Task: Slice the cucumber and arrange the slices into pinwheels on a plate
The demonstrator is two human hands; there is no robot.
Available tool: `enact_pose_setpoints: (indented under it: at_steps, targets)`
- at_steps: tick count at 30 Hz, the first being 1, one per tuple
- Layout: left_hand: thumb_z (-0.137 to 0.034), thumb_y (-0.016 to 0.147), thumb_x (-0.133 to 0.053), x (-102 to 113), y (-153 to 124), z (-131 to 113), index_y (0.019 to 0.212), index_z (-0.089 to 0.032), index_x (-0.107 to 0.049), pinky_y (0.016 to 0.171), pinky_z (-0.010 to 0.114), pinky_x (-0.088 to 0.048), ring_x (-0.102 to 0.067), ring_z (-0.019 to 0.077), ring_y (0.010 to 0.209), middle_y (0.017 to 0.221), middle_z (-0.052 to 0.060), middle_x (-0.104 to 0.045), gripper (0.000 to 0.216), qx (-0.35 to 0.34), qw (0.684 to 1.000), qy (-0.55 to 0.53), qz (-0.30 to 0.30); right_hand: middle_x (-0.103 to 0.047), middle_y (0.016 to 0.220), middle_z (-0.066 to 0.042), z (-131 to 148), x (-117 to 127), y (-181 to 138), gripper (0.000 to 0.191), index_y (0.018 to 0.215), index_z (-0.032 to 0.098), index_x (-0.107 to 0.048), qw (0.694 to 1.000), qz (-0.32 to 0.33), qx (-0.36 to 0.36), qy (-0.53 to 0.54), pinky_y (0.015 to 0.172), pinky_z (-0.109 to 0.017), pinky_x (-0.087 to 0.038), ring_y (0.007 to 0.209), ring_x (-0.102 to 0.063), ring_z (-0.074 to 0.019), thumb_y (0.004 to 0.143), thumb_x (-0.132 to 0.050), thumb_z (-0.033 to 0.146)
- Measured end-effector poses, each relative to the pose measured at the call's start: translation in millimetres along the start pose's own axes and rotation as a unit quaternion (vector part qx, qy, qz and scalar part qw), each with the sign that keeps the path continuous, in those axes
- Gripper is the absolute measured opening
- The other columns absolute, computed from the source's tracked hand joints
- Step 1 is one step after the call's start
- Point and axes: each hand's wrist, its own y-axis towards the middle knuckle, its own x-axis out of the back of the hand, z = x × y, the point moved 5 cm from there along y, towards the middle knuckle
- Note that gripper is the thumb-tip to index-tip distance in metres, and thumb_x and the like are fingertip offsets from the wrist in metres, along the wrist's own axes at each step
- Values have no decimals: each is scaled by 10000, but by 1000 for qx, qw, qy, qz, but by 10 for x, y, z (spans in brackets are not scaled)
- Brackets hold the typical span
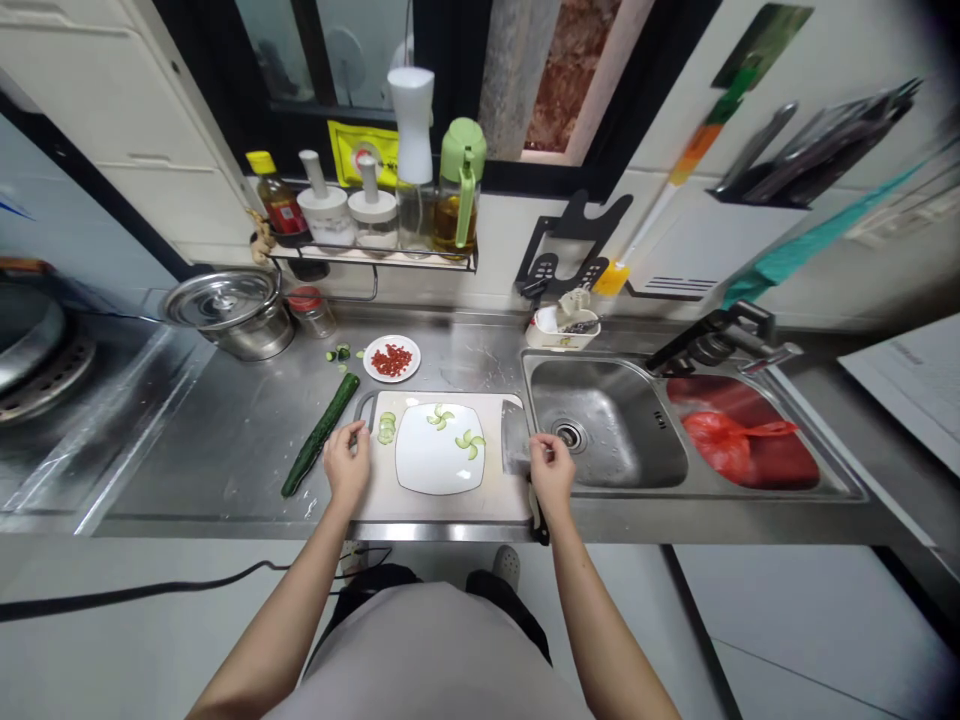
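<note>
Centrally, your square white plate (439, 472) sits on the cutting board (384, 495), bearing two cucumber-slice fans (470, 443). Your left hand (347, 465) is curled at the board's left edge, near the cucumber (321, 435); your right hand (553, 472) is curled beside the cleaver (514, 435). Whether either pinches anything, I cannot tell.

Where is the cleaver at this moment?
In the head view, the cleaver lies on the right end of the cutting board, beside the right hand, between the white plate and the left-hand sink basin.
</note>
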Motion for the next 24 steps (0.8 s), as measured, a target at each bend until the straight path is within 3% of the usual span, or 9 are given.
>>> enact_pose_setpoints:
  at_steps: [5,13,17,24]
  targets:
    - [-363,871,-485,62,-1,206,1020,-216,-695,866,365,-440,-612,230,896,983,71,-691,297,38,997,51,32,-599,728,-28,-50,78,-20,336,830,152,-650,999,-12,-20,22,634,-272,-399,629,-475,-146,757,-540,461]
    - [-418,842,-546,-158,-12,38,985,-216,-697,854,438,-390,-602,301,964,963,104,-706,290,33,982,144,120,-617,715,-39,18,-59,-128,361,833,160,-653,999,20,-13,21,626,-287,-412,615,-487,-157,743,-539,490]
    - [-470,816,-584,-252,-15,-21,974,-207,-681,864,473,-383,-593,321,976,976,120,-693,322,30,978,171,111,-616,686,-36,48,-149,-187,357,807,167,-658,999,39,-10,17,598,-285,-404,593,-479,-156,733,-540,496]
    - [-368,817,-604,-309,-50,-35,954,-216,-655,897,452,-376,-586,282,1005,1015,99,-691,211,27,986,133,99,-623,675,-28,-11,-231,-246,379,819,169,-662,998,58,-16,8,583,-279,-413,574,-492,-153,742,-543,521]
